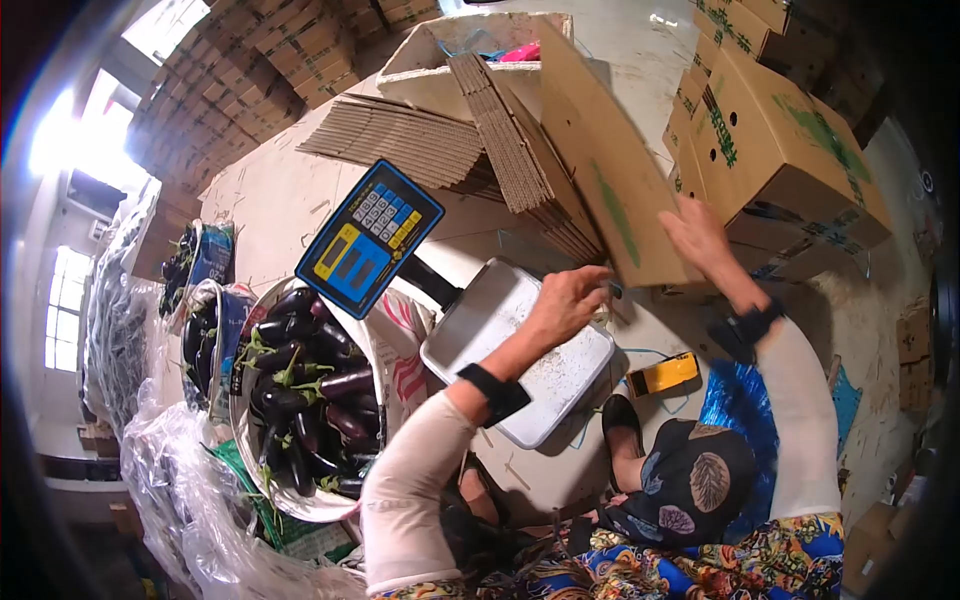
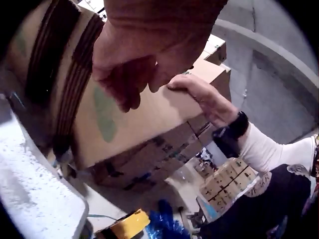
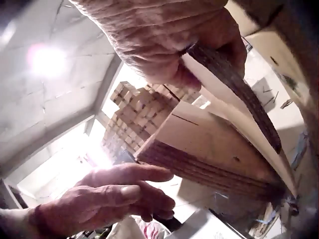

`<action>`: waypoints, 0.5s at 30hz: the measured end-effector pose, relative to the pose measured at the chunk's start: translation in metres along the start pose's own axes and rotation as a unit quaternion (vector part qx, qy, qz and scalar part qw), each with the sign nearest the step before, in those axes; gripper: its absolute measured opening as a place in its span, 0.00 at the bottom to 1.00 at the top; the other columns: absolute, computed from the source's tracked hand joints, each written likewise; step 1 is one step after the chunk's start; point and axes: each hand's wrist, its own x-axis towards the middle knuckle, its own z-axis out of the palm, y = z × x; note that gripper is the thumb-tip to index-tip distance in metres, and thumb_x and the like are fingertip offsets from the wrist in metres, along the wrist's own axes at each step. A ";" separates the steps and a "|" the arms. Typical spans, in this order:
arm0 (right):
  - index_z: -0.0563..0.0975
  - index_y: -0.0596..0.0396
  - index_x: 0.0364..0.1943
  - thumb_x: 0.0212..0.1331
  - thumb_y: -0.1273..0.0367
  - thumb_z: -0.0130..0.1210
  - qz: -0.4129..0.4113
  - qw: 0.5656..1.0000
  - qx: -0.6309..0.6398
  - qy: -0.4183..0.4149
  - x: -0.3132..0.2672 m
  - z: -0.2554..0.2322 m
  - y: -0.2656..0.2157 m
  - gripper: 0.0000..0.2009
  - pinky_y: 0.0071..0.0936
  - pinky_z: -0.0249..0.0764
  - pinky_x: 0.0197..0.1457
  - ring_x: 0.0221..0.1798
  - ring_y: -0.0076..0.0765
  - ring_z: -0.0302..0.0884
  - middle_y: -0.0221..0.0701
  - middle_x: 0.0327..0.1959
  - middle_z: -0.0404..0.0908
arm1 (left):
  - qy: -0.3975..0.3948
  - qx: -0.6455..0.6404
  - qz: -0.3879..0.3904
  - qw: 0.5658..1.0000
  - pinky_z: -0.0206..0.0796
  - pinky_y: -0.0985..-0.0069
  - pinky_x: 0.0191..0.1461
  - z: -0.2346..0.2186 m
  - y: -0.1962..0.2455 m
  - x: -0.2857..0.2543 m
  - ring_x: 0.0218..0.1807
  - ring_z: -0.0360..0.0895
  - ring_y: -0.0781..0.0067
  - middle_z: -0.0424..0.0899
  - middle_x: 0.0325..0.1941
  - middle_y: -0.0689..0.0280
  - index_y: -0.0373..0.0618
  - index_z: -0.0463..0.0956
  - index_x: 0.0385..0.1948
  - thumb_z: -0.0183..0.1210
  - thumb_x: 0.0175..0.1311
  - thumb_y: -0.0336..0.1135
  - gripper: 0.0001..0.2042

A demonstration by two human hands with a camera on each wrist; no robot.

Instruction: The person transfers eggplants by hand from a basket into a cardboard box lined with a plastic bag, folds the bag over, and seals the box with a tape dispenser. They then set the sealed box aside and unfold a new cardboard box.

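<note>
The left hand (image 1: 568, 300) hangs with loosely curled fingers just beside the lower edge of a flattened cardboard box (image 1: 600, 170), above the scale tray (image 1: 480, 330); whether it touches is unclear. The right hand (image 1: 698, 235) pinches the box's right edge. The sheet looks light, stiff but bendable, so opposite edges seem the best hold.

The head camera looks steeply down on the flattened carton (image 1: 600, 170) from above. The left wrist camera sits close beneath that carton (image 2: 124, 119), facing up and across. The right wrist camera (closest of all) looks up along its edge (image 3: 234, 94); all three views share it.
</note>
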 end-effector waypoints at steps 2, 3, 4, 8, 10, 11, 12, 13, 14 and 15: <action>0.78 0.63 0.43 0.57 0.66 0.52 -0.009 0.997 0.075 0.027 -0.048 -0.033 -0.015 0.15 0.41 0.76 0.43 0.39 0.57 0.81 0.53 0.36 0.82 | -0.006 0.056 -0.037 0.998 0.75 0.71 0.48 -0.013 -0.018 -0.027 0.43 0.84 0.68 0.87 0.42 0.54 0.35 0.77 0.54 0.58 0.66 0.35 0.18; 0.78 0.62 0.45 0.58 0.66 0.53 0.013 0.993 0.119 0.023 -0.073 -0.069 -0.039 0.15 0.37 0.76 0.42 0.37 0.50 0.83 0.51 0.36 0.83 | -0.032 0.040 -0.067 0.996 0.75 0.71 0.48 -0.024 -0.014 -0.039 0.44 0.85 0.69 0.87 0.41 0.55 0.36 0.77 0.54 0.57 0.67 0.37 0.18; 0.78 0.62 0.47 0.59 0.66 0.53 0.039 0.987 0.156 0.007 -0.096 -0.095 -0.051 0.16 0.33 0.76 0.43 0.36 0.39 0.83 0.47 0.36 0.84 | -0.031 0.063 -0.053 0.996 0.76 0.71 0.48 -0.031 -0.017 -0.052 0.44 0.85 0.69 0.87 0.41 0.55 0.36 0.78 0.53 0.57 0.67 0.37 0.18; 0.77 0.67 0.48 0.61 0.68 0.51 0.068 0.971 0.230 0.012 -0.175 -0.179 -0.105 0.16 0.28 0.75 0.43 0.37 0.26 0.80 0.40 0.35 0.85 | 0.012 0.004 -0.070 0.997 0.75 0.70 0.45 -0.048 -0.008 -0.088 0.37 0.85 0.65 0.87 0.34 0.52 0.37 0.80 0.49 0.57 0.62 0.37 0.17; 0.77 0.68 0.46 0.61 0.68 0.51 0.067 0.981 0.182 0.015 -0.207 -0.216 -0.141 0.16 0.29 0.75 0.43 0.36 0.31 0.82 0.41 0.35 0.85 | 0.014 -0.034 -0.089 0.995 0.75 0.72 0.47 -0.056 -0.001 -0.098 0.39 0.84 0.69 0.88 0.37 0.56 0.35 0.79 0.51 0.56 0.65 0.36 0.17; 0.77 0.68 0.46 0.61 0.68 0.51 0.054 0.990 0.131 0.016 -0.223 -0.229 -0.154 0.16 0.30 0.74 0.42 0.36 0.35 0.82 0.42 0.34 0.85 | 0.011 -0.034 -0.082 0.996 0.74 0.73 0.49 -0.063 0.006 -0.102 0.42 0.83 0.70 0.87 0.41 0.57 0.34 0.77 0.54 0.55 0.67 0.37 0.19; 0.78 0.68 0.46 0.60 0.69 0.51 0.014 0.996 0.084 0.011 -0.241 -0.237 -0.155 0.15 0.31 0.75 0.42 0.35 0.38 0.82 0.44 0.34 0.84 | 0.008 -0.033 -0.075 0.997 0.73 0.75 0.51 -0.071 0.013 -0.106 0.45 0.82 0.71 0.86 0.44 0.59 0.32 0.75 0.56 0.55 0.70 0.38 0.20; 0.78 0.67 0.46 0.59 0.70 0.52 -0.026 0.999 0.038 0.010 -0.258 -0.244 -0.156 0.15 0.32 0.75 0.41 0.34 0.41 0.83 0.45 0.34 0.84 | 0.045 -0.056 -0.077 0.994 0.72 0.77 0.51 -0.079 0.024 -0.111 0.44 0.81 0.74 0.86 0.42 0.60 0.31 0.75 0.56 0.55 0.70 0.39 0.20; 0.78 0.67 0.46 0.58 0.71 0.52 -0.071 0.997 0.004 -0.011 -0.270 -0.250 -0.158 0.15 0.33 0.75 0.41 0.33 0.43 0.82 0.46 0.34 0.84 | 0.093 -0.085 -0.071 0.990 0.71 0.78 0.52 -0.083 0.037 -0.117 0.47 0.79 0.75 0.85 0.42 0.62 0.34 0.77 0.53 0.55 0.70 0.42 0.20; 0.78 0.67 0.47 0.58 0.71 0.53 -0.037 0.994 0.101 -0.032 -0.275 -0.245 -0.170 0.15 0.33 0.75 0.40 0.32 0.44 0.82 0.47 0.34 0.83 | 0.134 -0.106 -0.073 0.983 0.70 0.76 0.53 -0.092 0.035 -0.118 0.50 0.79 0.73 0.84 0.45 0.61 0.35 0.77 0.54 0.54 0.70 0.45 0.21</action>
